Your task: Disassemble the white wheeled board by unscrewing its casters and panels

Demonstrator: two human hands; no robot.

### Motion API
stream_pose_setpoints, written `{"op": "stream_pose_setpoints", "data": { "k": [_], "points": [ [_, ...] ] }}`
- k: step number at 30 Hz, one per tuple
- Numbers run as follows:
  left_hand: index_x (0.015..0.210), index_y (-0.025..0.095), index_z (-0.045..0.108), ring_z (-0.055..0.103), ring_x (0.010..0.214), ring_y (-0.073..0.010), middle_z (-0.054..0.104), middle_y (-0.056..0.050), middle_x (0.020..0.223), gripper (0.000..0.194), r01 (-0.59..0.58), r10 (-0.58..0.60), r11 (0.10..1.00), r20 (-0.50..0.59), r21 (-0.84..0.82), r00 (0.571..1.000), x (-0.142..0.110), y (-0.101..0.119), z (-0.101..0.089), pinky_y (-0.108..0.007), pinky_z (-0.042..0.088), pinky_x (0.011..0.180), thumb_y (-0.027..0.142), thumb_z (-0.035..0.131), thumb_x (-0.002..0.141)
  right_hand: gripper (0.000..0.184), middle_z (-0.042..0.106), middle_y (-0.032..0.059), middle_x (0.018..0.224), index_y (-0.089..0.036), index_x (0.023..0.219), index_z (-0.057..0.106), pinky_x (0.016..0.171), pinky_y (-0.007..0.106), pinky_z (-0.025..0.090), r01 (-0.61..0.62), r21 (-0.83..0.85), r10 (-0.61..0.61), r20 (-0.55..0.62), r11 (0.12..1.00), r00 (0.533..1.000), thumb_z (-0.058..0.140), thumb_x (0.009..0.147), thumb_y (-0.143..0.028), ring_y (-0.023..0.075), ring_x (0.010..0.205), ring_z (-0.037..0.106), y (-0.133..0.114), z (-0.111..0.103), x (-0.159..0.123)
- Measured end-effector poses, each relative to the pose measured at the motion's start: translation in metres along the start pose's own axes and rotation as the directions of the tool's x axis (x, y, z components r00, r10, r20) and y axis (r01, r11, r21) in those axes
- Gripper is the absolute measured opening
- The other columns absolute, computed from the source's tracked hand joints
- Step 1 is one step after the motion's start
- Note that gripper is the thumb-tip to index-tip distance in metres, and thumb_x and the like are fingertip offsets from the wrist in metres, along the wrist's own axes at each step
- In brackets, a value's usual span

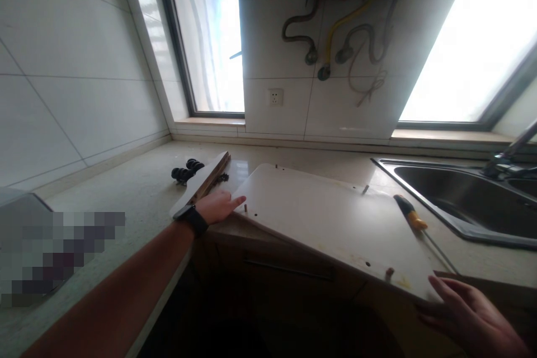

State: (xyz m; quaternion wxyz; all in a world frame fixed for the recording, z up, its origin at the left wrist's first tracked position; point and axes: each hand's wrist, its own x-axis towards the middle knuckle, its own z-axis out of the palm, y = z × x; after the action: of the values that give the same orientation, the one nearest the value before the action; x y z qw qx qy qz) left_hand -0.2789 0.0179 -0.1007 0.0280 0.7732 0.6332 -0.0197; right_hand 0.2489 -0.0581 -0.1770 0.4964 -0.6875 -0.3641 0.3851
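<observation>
A large white board (331,218) with rounded corners, small holes and pegs lies tilted over the countertop edge. My left hand (218,206), with a dark watch on its wrist, rests on the board's left corner, fingers stretched out flat. At the board's near right corner my right hand (470,313) touches the edge with fingers spread. A yellow-and-black screwdriver (411,215) lies on the board's right side, its shaft running toward me.
A narrower wood-edged panel (205,179) lies left of the board, with black rollers (187,169) behind it. A steel sink (465,196) and tap sit at right. A dark open cabinet space (272,302) gapes below the counter. A wall socket (275,97) and hoses hang behind.
</observation>
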Motion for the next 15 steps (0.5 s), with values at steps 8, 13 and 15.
{"op": "stream_pose_setpoints", "data": {
  "k": [8, 13, 15],
  "points": [
    [0.117, 0.018, 0.073, 0.068, 0.102, -0.0326, 0.075, -0.018, 0.107, 0.058, 0.125, -0.128, 0.986, -0.026, -0.11, 0.991, -0.006, -0.006, -0.02, -0.038, 0.047, 0.086, 0.057, 0.033, 0.102, 0.034, 0.08, 0.0094, 0.093, -0.025, 0.092, 0.072, 0.066, 0.037, 0.067, -0.362, 0.21, 0.297, 0.284, 0.908, 0.911, 0.079, 0.073, -0.052, 0.0308, 0.081, 0.078, -0.008, 0.017, -0.006],
    [0.101, 0.014, 0.074, 0.069, 0.099, -0.0321, 0.074, -0.019, 0.109, 0.069, 0.243, -0.249, 0.953, -0.01, -0.181, 0.968, -0.012, -0.014, -0.034, -0.037, 0.048, 0.082, 0.065, 0.028, 0.099, 0.032, 0.081, 0.0112, 0.098, -0.026, 0.086, 0.076, 0.08, 0.045, 0.068, -0.309, 0.186, 0.245, 0.302, 0.933, 0.921, 0.07, 0.079, -0.056, 0.0354, 0.091, 0.077, -0.001, 0.015, -0.006],
    [0.097, 0.014, 0.074, 0.07, 0.094, -0.0315, 0.075, -0.018, 0.105, 0.07, 0.264, -0.265, 0.946, 0.022, -0.189, 0.964, -0.013, -0.015, -0.035, -0.037, 0.048, 0.077, 0.068, 0.03, 0.097, 0.036, 0.081, 0.0123, 0.091, -0.026, 0.084, 0.077, 0.075, 0.05, 0.068, -0.158, 0.107, 0.116, 0.322, 0.982, 0.94, 0.063, 0.084, -0.059, 0.0381, 0.086, 0.077, 0.008, 0.014, -0.008]
  ]
}}
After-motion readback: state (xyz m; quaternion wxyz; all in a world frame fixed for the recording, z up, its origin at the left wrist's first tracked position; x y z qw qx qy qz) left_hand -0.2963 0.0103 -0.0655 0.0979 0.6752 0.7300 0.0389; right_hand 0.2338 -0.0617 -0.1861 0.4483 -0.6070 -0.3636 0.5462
